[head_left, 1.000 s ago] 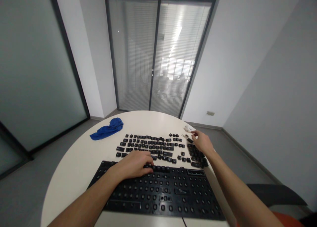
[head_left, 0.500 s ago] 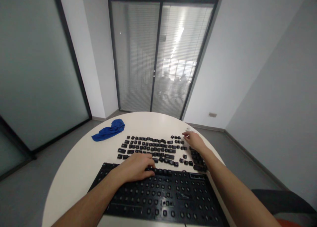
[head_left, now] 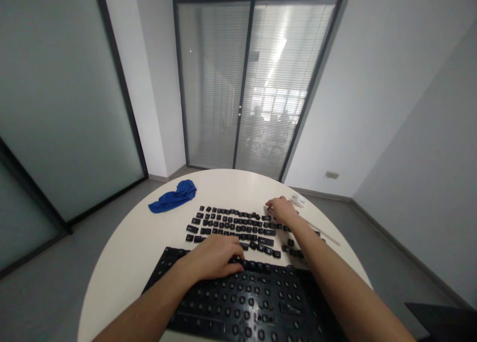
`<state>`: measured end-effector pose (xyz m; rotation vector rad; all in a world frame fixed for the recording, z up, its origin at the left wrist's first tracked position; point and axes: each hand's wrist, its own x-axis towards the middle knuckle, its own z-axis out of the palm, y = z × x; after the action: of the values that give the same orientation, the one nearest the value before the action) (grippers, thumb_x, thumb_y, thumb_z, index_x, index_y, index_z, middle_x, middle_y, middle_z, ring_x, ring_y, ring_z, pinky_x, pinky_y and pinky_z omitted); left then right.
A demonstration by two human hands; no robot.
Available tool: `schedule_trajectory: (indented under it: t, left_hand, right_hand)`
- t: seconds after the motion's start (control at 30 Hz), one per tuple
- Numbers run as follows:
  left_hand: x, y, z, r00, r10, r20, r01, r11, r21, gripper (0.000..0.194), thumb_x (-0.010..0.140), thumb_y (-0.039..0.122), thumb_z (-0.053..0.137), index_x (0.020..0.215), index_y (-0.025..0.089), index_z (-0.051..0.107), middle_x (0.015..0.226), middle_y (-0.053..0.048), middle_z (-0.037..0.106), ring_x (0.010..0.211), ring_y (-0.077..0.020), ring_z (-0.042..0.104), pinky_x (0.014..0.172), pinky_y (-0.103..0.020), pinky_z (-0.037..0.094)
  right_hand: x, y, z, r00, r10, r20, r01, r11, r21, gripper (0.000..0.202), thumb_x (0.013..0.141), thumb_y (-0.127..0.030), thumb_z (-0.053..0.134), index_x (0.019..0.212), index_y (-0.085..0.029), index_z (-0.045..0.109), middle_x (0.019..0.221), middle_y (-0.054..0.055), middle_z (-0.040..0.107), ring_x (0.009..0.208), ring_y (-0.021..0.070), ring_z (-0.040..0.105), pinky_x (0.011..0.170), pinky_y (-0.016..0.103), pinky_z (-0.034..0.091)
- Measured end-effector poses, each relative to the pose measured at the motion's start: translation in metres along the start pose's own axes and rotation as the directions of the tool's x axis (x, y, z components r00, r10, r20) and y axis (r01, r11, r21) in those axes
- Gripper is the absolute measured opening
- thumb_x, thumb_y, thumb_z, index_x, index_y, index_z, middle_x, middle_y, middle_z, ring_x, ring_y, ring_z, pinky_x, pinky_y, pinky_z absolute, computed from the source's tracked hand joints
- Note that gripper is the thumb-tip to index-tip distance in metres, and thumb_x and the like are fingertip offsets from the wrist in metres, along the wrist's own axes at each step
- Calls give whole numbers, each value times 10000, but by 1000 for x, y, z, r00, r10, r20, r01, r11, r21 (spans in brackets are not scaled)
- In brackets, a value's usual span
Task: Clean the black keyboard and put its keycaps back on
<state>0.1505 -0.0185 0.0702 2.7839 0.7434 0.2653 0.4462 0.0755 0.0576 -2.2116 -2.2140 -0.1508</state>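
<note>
A black keyboard base (head_left: pixel 238 302) with most keycaps off lies at the near side of the round table. My left hand (head_left: pixel 219 256) rests on its upper edge, fingers curled at the top row; whether they grip anything is hidden. Beyond it, loose black keycaps (head_left: pixel 238 227) lie in rows. My right hand (head_left: pixel 281 209) is at the right end of the farthest rows, its thumb and fingertips pinched around a small dark keycap (head_left: pixel 269 208). My right forearm covers part of the keycaps on the right.
A crumpled blue cloth (head_left: pixel 175 197) lies at the table's far left. Right of my right hand are small white items (head_left: pixel 298 200) and a thin pale stick (head_left: pixel 320 227). The white round table (head_left: pixel 112 262) has its edge close on the right. A dark object (head_left: pixel 443 319) stands at lower right.
My right hand has moved left over the far keycaps, uncovering the white items and the stick. The view has turned slightly left. My left hand stays on the keyboard base.
</note>
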Motion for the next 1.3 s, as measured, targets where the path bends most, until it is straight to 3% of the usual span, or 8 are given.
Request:
schedule_trajectory:
  t: [0.2, 0.4, 0.6, 0.73, 0.87, 1.03, 1.2, 1.3]
  left_hand:
    - [1, -1, 1, 1000, -4, -7, 4, 1000, 2, 169, 863, 349, 713, 989, 239, 730, 993, -23, 700, 872, -204, 666, 729, -275, 483]
    - [2, 2, -1, 1000, -14, -4, 14, 1000, 10, 164, 857, 345, 719, 979, 237, 733, 979, -17, 704, 874, -208, 673, 717, -274, 480]
    - [0, 1, 0, 1000, 0, -11, 0, 1000, 1, 154, 858, 336, 719, 980, 242, 731, 983, -9, 702, 873, -197, 670, 725, -271, 476]
    - [0, 0, 2, 1000, 11, -21, -11, 1000, -5, 141, 863, 313, 713, 987, 248, 728, 980, -1, 700, 876, -191, 664, 729, -268, 469]
    - [0, -1, 4, 999, 17, -31, -17, 1000, -8, 130, 870, 309, 696, 981, 247, 725, 978, -6, 696, 873, -192, 657, 727, -270, 461]
    - [1, 0, 4, 1000, 8, -28, -9, 1000, -12, 140, 872, 323, 693, 988, 252, 725, 982, -3, 694, 872, -189, 657, 725, -268, 458]
    - [2, 3, 3, 1000, -3, -21, 3, 1000, -11, 125, 868, 309, 694, 974, 251, 728, 959, 0, 690, 846, -183, 655, 704, -264, 451]
    - [2, 2, 4, 1000, 2, -19, -2, 1000, -8, 131, 870, 320, 694, 975, 249, 726, 955, -5, 689, 841, -185, 652, 695, -264, 451]
  right_hand:
    - [0, -4, 0, 1000, 3, 17, -2, 1000, -13, 261, 918, -163, 567, 1092, -216, 754, 1094, 140, 740, 1159, 320, 568, 933, 418, 464]
    - [-1, -9, 1, 1000, 20, -1, -20, 1000, 11, 309, 970, -355, 585, 1227, -183, 595, 1263, 91, 601, 1052, 224, 623, 897, 450, 541]
    - [-12, -17, -11, 996, -26, -85, 41, 983, 179, 270, 930, -124, 555, 1151, -152, 706, 1163, 148, 699, 1105, 251, 636, 972, 329, 456]
    - [-43, -27, -31, 986, -87, -144, 128, 945, 303, 308, 942, -145, 516, 1182, -157, 709, 1179, 119, 700, 1017, 202, 668, 909, 263, 474]
    - [-94, -35, -47, 978, -126, -168, 182, 907, 381, 285, 929, -161, 523, 1110, -193, 741, 1129, 86, 726, 1020, 210, 666, 928, 286, 467]
    - [-149, -27, -48, 993, -112, -39, 112, 778, 618, 255, 900, -325, 601, 1069, -204, 747, 1000, 67, 762, 865, 234, 682, 813, 339, 497]
    - [-164, -17, -36, 980, -197, 34, 114, 687, 718, 227, 844, -387, 674, 963, -221, 774, 926, 38, 764, 839, 218, 673, 785, 315, 487]
    - [-163, -17, -31, 971, -227, 82, 99, 685, 722, 201, 815, -377, 704, 913, -219, 778, 883, 27, 764, 827, 215, 676, 753, 302, 483]
